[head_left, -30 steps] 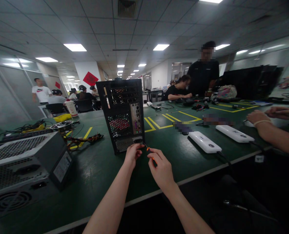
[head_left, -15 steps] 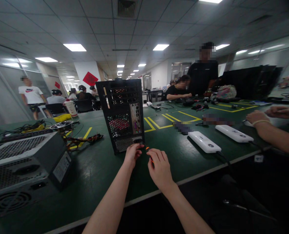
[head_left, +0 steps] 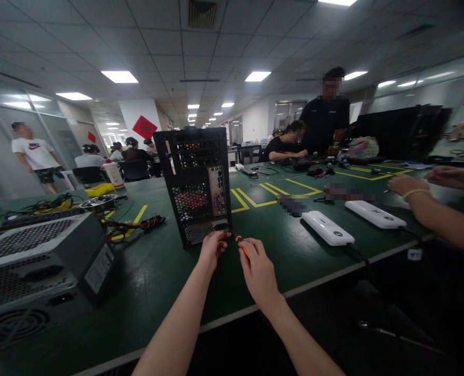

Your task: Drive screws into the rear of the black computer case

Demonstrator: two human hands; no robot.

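By the computer case (head_left: 193,183), screwdriver (head_left: 239,238) only partly visible in right hand (head_left: 260,270).

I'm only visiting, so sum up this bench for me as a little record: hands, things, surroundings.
Left hand: near the lower right corner of the black computer case; contact unclear
Right hand: holding an orange screwdriver
Case: upright, ports facing the viewer
Left of case: grey vented metal housing
Right of case: two white devices on the green table
Far right: another person's hands

Worktop (head_left: 146,297): green, yellow-lined
Computer case (head_left: 195,177): black, upright
Power supply (head_left: 69,248): grey, left
Cable bundle (head_left: 142,224): between those two
White devices (head_left: 326,227): two, on the right
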